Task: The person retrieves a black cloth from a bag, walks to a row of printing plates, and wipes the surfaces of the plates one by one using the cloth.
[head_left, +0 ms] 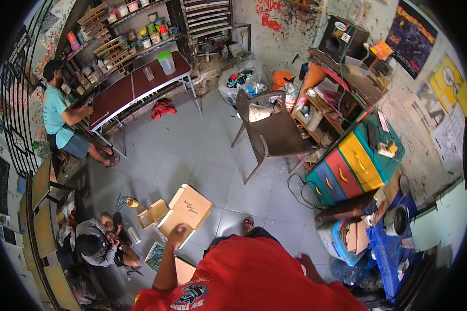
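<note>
Biggest: maroon-topped folding table (127, 88), far ahead-left of the left hand (177, 236). Drawer unit (355, 161), multicoloured fronts, ahead-right of the right hand (306, 263). Brown plastic chair (280, 136) well ahead of both hands. Crouching co-worker (96, 249) left of the left hand, near.

Open cardboard box (192, 203) is the main item: right at the left hand, lid flap extending ahead-right of it. Smaller open carton (154, 213) sits just beside that box, ahead-left of the same hand.

Hands: left is at the box's near side, looks in contact; can't tell if it's pinching the edge or just resting. Right is down beside the body, away from the box, blurred; finger state unreadable.

Risks, my read: one-sided support could let the box twist or the flap fold over if it's lifted or pushed. A leftward swing could clip the carton, or tip the small yellowish cup (132, 202) beyond it.
</note>
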`<state>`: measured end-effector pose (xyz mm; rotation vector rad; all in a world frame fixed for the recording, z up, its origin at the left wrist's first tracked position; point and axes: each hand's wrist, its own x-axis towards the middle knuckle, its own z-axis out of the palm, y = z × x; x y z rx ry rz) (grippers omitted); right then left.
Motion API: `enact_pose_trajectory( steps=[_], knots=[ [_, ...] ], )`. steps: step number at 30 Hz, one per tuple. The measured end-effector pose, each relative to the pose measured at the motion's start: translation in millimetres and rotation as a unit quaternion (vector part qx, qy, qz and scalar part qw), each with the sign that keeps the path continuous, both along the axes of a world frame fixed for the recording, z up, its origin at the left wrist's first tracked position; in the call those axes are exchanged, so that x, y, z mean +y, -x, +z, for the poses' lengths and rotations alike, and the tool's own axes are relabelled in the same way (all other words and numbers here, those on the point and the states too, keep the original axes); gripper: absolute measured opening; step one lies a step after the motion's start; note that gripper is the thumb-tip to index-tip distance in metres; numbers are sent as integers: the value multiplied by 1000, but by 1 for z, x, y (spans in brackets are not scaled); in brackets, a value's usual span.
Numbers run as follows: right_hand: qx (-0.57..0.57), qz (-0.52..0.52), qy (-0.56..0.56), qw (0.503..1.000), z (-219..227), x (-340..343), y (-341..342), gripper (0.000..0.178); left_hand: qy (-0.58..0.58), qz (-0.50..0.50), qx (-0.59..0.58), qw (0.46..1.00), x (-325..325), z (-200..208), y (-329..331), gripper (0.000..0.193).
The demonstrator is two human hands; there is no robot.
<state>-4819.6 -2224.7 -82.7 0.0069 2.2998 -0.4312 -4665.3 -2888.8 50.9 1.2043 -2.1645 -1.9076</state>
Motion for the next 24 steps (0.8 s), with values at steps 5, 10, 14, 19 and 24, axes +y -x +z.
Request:
enact_pose_trajectory(
  steps=[5, 10, 14, 19, 24],
  knots=[
    [233, 33, 150, 960, 166, -225, 287, 48, 83, -99, -175, 976, 10, -40, 12, 39],
    [273, 26, 395, 876, 281, -424, 438, 43, 22, -61, -250, 966, -43, -95, -8, 40],
    [284, 100, 295, 907, 271, -523, 493, 52, 106, -131, -246, 955, -166, -119, 74, 38],
    [310, 128, 177, 925, 215, -600, 501, 72, 155, -148, -218, 952, -342, -54, 297, 38],
    [304, 47, 152, 940, 207, -636, 524, 66, 209, -171, -146, 952, -467, 36, 537, 52]
  ],
)
